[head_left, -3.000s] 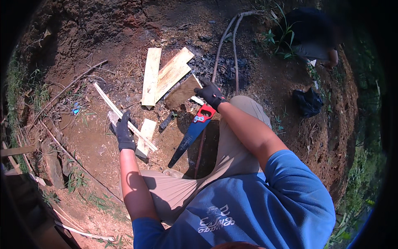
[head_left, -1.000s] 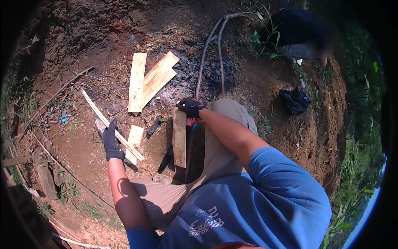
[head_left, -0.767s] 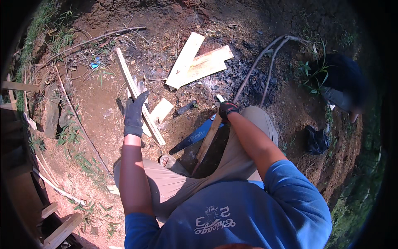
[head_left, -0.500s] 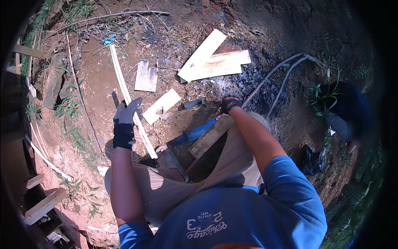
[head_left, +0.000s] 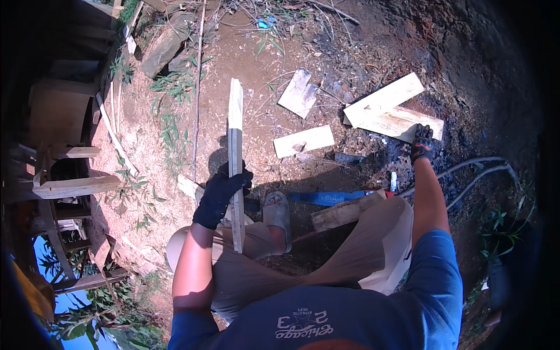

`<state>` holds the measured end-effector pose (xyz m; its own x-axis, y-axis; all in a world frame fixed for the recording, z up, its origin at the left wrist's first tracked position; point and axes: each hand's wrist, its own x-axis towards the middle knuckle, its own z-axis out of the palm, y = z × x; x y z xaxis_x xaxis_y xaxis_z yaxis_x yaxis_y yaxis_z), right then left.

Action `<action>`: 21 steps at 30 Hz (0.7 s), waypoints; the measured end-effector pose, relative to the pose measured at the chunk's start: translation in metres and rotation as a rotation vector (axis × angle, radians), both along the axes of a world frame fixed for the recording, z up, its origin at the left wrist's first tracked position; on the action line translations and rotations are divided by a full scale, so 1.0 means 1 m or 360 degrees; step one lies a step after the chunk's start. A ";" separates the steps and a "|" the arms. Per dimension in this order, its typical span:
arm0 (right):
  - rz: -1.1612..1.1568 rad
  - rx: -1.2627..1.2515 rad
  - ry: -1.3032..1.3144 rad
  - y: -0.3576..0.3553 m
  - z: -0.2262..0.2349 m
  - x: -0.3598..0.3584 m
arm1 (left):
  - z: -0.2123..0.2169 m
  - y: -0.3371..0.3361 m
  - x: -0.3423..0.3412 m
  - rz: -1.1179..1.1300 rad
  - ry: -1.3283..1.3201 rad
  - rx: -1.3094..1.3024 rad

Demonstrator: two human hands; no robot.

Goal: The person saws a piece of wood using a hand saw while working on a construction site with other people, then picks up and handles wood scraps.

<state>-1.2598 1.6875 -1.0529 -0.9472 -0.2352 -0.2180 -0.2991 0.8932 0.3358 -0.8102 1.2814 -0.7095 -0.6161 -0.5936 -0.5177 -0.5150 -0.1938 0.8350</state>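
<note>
My left hand (head_left: 221,195), in a dark work glove, is closed around a long narrow wooden strip (head_left: 235,140) that stands lengthwise above my left leg. Farther right, my right hand (head_left: 423,143), gloved too, reaches out with its fingers laid over the near right edge of a pale board (head_left: 391,122). Another board (head_left: 385,98) crosses on top of that one. A handsaw (head_left: 329,198) with a blue blade lies beyond my knees, its red handle end by a thick wooden block (head_left: 349,211).
A short pale board (head_left: 304,142) and a greyish split piece (head_left: 299,93) lie on the dirt. Bent branches (head_left: 478,166) arch at the right. Wooden framework (head_left: 76,186) stands at the left, and a large stone (head_left: 169,45) at the upper left.
My right hand has left the saw's handle and moved forward and right to the board. The left hand has brought the strip nearer and more upright. The whole view has turned.
</note>
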 end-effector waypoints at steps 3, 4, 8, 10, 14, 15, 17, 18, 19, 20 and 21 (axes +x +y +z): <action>0.0081 0.0026 0.0017 -0.037 0.007 0.017 | 0.017 0.013 0.021 0.0048 -0.0138 0.0004; 0.0117 -0.0044 -0.0013 -0.049 0.012 0.022 | 0.014 0.016 0.033 0.0100 -0.0169 -0.0056; 0.0164 0.0018 0.0115 -0.024 -0.015 -0.014 | -0.006 0.014 0.032 -0.0081 -0.0336 -0.0459; 0.0246 0.0014 0.0040 -0.021 -0.008 -0.013 | -0.018 0.006 0.037 -0.0259 -0.0573 -0.0629; 0.0446 -0.0171 0.0023 0.005 0.024 0.016 | 0.000 0.025 0.015 -0.0240 -0.0555 -0.0967; 0.0556 -0.0254 0.0089 0.002 0.036 0.024 | 0.003 0.027 0.013 -0.0262 -0.0508 -0.1036; 0.0467 -0.0496 -0.0082 -0.005 0.066 0.036 | 0.010 0.030 0.000 -0.0310 -0.0517 -0.1213; 0.0414 -0.0612 -0.0158 -0.002 0.081 0.037 | 0.013 0.031 -0.007 -0.0338 -0.0509 -0.1299; 0.0505 -0.0757 -0.0092 0.007 0.087 0.040 | 0.001 0.025 -0.011 -0.0417 -0.0485 -0.1412; 0.0432 -0.0740 -0.0329 -0.025 0.137 0.064 | -0.011 0.017 -0.005 -0.0455 -0.0518 -0.1526; 0.0483 -0.0758 -0.0249 -0.022 0.148 0.069 | -0.031 0.009 -0.011 -0.0339 -0.0377 -0.1534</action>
